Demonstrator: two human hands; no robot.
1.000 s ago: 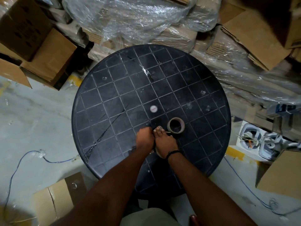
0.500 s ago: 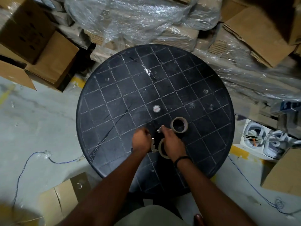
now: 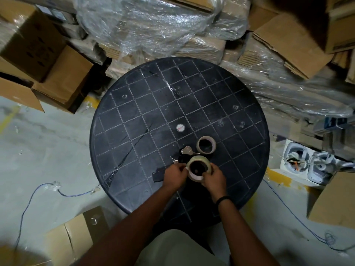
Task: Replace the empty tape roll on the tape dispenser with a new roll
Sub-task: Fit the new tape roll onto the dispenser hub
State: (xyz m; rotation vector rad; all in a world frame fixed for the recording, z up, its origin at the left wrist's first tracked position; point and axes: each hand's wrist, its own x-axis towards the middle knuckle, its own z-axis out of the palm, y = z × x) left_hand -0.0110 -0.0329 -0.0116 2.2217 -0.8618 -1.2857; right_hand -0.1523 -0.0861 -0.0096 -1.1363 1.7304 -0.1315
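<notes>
Both my hands hold a pale, clear tape roll just above the near middle of the round black table. My left hand pinches its left side and my right hand grips its right side. The roll's hole faces up. The black tape dispenser lies on the table right behind and partly under the roll, with its shiny metal plate showing. A black part of it sticks out left of my left hand. A second, tan tape roll lies flat just beyond.
A small white cap marks the table's centre. Plastic-wrapped cartons are stacked behind the table, and open cardboard boxes stand at left and right. A blue cable trails over the concrete floor.
My hands were working at the dispenser on the table. Now both hands have closed on the clear roll and raised it, leaving the dispenser's metal plate uncovered.
</notes>
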